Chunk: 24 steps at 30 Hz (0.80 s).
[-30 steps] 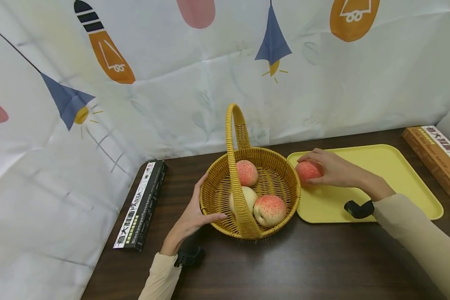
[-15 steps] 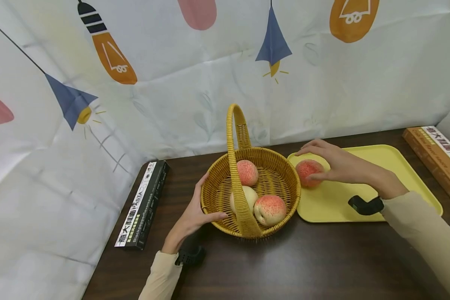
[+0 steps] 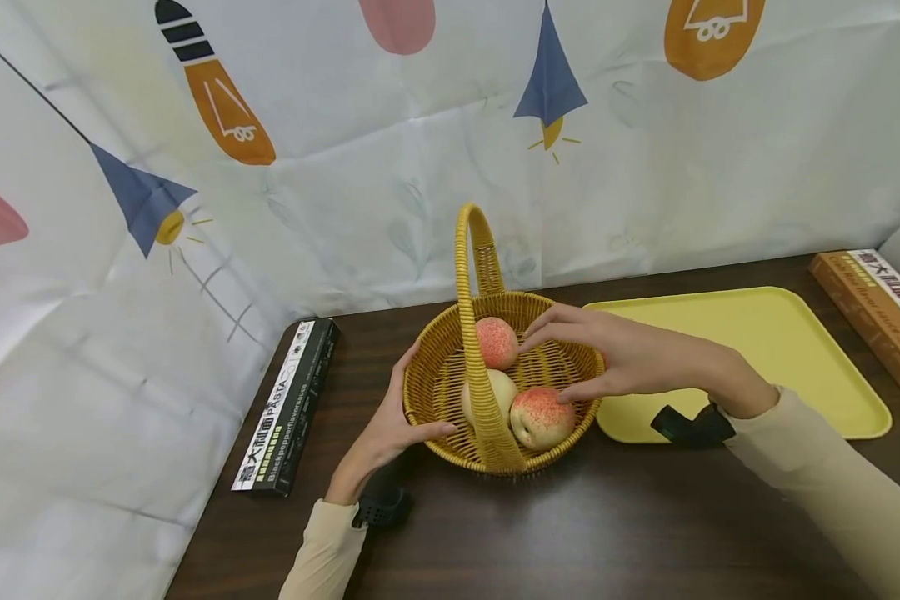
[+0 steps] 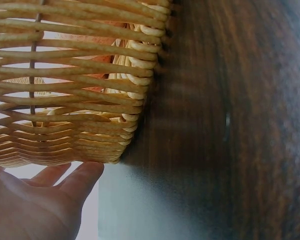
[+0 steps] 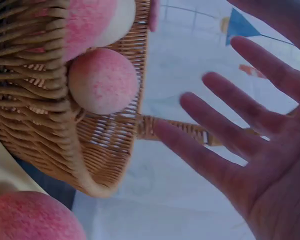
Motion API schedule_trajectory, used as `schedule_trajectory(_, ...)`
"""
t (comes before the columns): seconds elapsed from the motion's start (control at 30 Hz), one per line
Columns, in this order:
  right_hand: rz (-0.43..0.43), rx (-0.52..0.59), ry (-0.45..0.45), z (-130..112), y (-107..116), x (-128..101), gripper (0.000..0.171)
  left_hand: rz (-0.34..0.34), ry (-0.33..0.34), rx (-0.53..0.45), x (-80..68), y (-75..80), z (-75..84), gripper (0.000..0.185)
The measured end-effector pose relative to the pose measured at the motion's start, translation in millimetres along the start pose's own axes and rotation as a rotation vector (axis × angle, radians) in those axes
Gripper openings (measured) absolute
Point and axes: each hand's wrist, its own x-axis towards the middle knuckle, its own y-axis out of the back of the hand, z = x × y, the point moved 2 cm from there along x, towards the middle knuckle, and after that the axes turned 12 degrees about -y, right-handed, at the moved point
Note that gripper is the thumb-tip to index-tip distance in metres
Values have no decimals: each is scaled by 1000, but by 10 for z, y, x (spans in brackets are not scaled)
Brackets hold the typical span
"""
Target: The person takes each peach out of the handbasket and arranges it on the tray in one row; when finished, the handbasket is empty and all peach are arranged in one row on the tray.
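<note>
A yellow wicker basket [image 3: 438, 400] with an arched handle stands on the table, holding a red peach [image 3: 497, 342], a paler peach [image 3: 491, 395] and a red-and-cream peach [image 3: 542, 418]. My left hand [image 3: 378, 433] holds its left rim, thumb over the inside and fingers along the outer wall. Over the basket's right side hovers my right hand [image 3: 630, 354], fingers spread and nothing held, as the right wrist view confirms. Another peach [image 5: 35, 220] shows low in that view beside the basket, on the tray; the head view hides it behind my right hand.
A yellow tray [image 3: 787, 358] lies right of the basket. Beyond it is an orange pasta box [image 3: 870, 325], and a black-and-white pasta box [image 3: 288, 408] lies at the left. A printed white cloth [image 3: 390, 167] hangs behind the dark table [image 3: 570, 525].
My right hand first had its fingers around the tray peach, then let go and lifted. It has since moved left over the basket without that peach. My left hand stays at the rim.
</note>
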Motion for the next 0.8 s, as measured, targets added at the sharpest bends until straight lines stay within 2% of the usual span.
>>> schedule_trajectory(0.23, -230, 75, -47, 154, -250, 100, 46, -16, -13, 13, 21, -24, -10, 124)
schedule_trajectory(0.37, -310, 80, -71, 187, -374, 158, 46, -12, -6, 19, 17, -20, -10, 123)
schedule_trajectory(0.57, -337, 77, -80, 197, -500, 269, 47, -6, 12, 32, 5, -11, 5, 124)
schedule_trajectory(0.8, -300, 107, -62, 200, -625, 399, 46, 10, 29, 22, 0, -10, 11, 124)
